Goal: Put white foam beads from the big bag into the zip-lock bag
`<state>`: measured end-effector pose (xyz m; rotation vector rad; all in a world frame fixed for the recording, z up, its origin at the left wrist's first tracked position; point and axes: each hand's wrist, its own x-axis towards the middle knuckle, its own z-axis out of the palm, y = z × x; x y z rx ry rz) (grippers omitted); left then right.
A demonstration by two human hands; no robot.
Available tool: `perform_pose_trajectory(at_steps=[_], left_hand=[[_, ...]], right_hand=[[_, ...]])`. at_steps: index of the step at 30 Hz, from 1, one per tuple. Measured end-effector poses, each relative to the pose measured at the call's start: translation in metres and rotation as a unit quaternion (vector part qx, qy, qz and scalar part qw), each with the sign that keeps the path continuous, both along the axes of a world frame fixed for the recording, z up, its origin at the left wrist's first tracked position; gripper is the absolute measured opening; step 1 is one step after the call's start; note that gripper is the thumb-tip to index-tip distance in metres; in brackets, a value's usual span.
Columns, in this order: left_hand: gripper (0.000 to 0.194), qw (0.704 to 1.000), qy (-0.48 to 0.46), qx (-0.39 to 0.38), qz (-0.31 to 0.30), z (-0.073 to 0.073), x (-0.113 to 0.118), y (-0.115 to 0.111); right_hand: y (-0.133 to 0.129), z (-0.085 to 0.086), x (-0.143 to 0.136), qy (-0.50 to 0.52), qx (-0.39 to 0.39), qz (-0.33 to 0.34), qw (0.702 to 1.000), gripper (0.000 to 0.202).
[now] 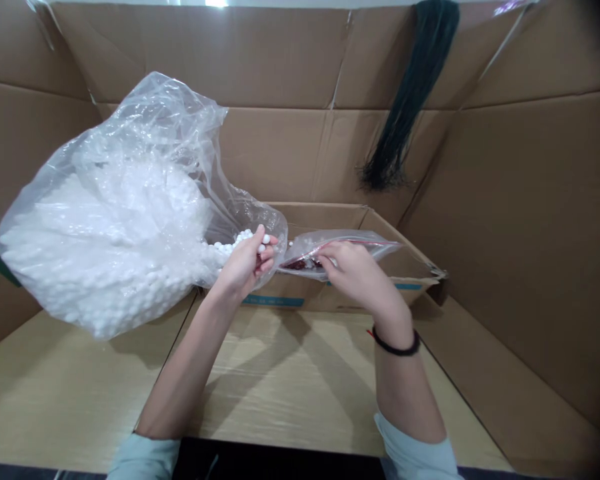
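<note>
A large clear plastic bag (pixel 105 233) full of small white balls leans at the left, its mouth opening toward the middle. My left hand (pixel 253 259) is at that mouth, fingers curled around a few white balls (pixel 266 239). Beside it, my right hand (pixel 343 263) reaches to the opening of a smaller clear zip bag (pixel 375 243) with a red seal line. Dark red and white pieces (pixel 305 263) show inside the zip bag. My right fingertips are bent into its opening; what they hold, if anything, is hidden.
An open cardboard box (pixel 410 267) with blue tape stands under the zip bag on the pale wooden table (pixel 290 373). Tall cardboard walls (pixel 280 60) surround the table. A bundle of dark green strands (pixel 413 93) hangs over the back wall at the right.
</note>
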<state>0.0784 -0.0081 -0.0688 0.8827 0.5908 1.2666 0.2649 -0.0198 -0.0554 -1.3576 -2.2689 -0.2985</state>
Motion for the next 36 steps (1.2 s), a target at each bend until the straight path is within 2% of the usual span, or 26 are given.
perform_pose_trajectory(at_steps=[2, 5, 10, 16, 20, 28, 36], left_hand=[[0.043, 1.0, 0.013, -0.007, -0.015, 0.001, -0.001, 0.001], [0.05, 0.999, 0.018, -0.018, -0.04, 0.003, -0.003, 0.001], [0.04, 0.999, 0.039, -0.015, -0.024, 0.006, -0.002, -0.002], [0.028, 0.997, 0.062, 0.029, -0.021, 0.004, -0.001, -0.005], [0.02, 0.997, 0.072, 0.02, -0.018, 0.002, -0.001, -0.003], [0.032, 0.996, 0.085, 0.012, -0.02, 0.0, -0.001, 0.0], [0.027, 0.996, 0.082, 0.022, -0.032, -0.002, -0.001, 0.0]], right_hand=[[0.017, -0.013, -0.006, -0.002, -0.005, 0.007, 1.0, 0.03], [0.039, -0.029, -0.015, 0.02, -0.047, 0.072, 0.996, 0.026], [0.048, -0.037, -0.019, 0.072, -0.064, 0.081, 0.992, 0.024], [0.046, -0.037, -0.019, 0.12, -0.054, 0.087, 0.988, 0.03], [0.044, -0.031, -0.019, 0.146, -0.021, 0.037, 0.988, 0.023], [0.032, -0.016, -0.015, 0.229, -0.019, 0.054, 0.972, 0.021], [0.023, -0.01, -0.003, 0.212, -0.043, 0.079, 0.973, 0.015]])
